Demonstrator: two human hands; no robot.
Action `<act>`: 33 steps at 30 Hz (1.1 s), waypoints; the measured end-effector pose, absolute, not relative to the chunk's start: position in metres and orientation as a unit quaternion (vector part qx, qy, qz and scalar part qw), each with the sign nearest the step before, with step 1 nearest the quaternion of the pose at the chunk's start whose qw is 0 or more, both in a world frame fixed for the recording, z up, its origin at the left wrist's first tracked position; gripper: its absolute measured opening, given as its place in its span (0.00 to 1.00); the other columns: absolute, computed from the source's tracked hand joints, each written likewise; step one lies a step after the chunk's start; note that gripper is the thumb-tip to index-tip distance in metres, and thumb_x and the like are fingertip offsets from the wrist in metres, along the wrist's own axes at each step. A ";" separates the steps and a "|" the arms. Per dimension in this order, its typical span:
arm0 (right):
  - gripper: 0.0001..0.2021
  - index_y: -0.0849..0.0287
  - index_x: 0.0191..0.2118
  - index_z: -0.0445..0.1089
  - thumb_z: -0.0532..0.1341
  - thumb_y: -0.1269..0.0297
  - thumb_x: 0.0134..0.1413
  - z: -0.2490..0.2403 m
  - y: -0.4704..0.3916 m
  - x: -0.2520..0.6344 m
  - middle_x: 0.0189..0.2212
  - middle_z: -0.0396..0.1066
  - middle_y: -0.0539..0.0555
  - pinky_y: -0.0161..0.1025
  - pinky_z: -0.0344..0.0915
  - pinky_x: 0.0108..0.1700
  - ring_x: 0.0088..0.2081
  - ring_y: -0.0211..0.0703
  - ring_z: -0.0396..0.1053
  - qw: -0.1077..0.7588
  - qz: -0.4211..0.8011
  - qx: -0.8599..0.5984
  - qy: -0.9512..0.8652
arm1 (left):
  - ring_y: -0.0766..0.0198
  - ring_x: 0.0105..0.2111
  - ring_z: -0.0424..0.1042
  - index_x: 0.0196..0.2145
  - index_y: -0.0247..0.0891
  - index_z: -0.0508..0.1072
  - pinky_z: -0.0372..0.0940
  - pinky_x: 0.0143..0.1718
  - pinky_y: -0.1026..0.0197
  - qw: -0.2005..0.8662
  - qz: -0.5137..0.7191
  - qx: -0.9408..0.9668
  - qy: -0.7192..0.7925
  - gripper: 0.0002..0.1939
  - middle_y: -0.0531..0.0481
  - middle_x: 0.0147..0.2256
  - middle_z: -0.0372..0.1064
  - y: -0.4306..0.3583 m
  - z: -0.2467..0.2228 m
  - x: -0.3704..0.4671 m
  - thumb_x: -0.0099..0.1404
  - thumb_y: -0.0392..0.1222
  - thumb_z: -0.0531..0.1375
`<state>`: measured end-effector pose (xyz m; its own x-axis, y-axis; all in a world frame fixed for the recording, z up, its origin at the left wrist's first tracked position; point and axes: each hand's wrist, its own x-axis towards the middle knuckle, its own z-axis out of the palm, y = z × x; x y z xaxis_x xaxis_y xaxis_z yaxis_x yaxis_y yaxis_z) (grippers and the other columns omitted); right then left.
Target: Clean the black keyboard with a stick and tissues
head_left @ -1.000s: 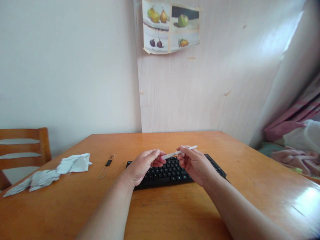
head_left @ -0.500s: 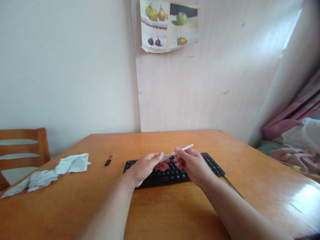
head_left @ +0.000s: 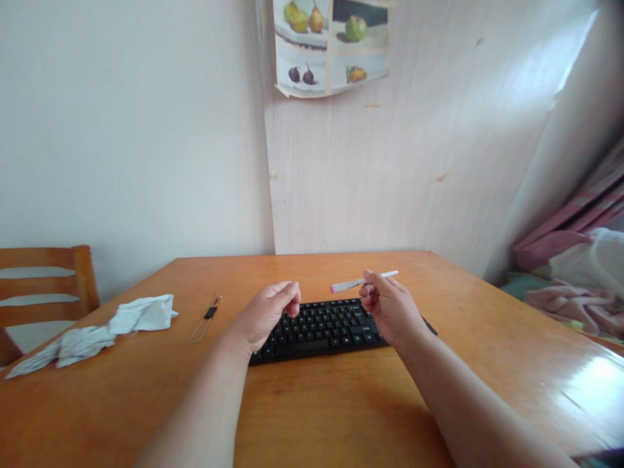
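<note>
My right hand (head_left: 392,311) pinches a slim white brush (head_left: 348,285) by its handle, above the right part of a black keyboard (head_left: 324,328). The brush lies nearly level, its pink-tipped head pointing left and the thin end of its handle sticking out to the right. Over the keyboard's left end is my left hand (head_left: 270,313), its fingers curled in and the thumb pressed on them. Nothing shows between those fingers, and a gap separates them from the brush head. My right hand and forearm cover part of the keyboard's right side.
A wire tool with a black slider (head_left: 210,312) lies left of the keyboard on the wooden table (head_left: 302,409). Farther left is a crumpled white cloth (head_left: 141,314), with a wooden chair (head_left: 43,283) beyond it. Fruit pictures (head_left: 331,49) hang on the wall behind.
My left hand has let go of the brush and moved left, its fingers curling in. My right hand has carried the brush up and to the right, so its pink tip now shows.
</note>
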<state>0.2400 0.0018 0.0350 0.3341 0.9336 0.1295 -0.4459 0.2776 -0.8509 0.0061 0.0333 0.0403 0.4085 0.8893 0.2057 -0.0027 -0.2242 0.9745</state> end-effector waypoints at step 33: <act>0.11 0.57 0.29 0.66 0.63 0.55 0.53 0.005 -0.010 0.208 0.20 0.68 0.47 0.33 0.58 0.22 0.20 0.35 0.62 0.508 0.363 -0.510 -0.591 | 0.71 0.19 0.64 0.27 0.36 0.72 0.59 0.27 0.65 0.513 0.664 0.264 0.476 0.11 0.54 0.21 0.69 0.072 0.031 -0.028 0.57 0.46 0.66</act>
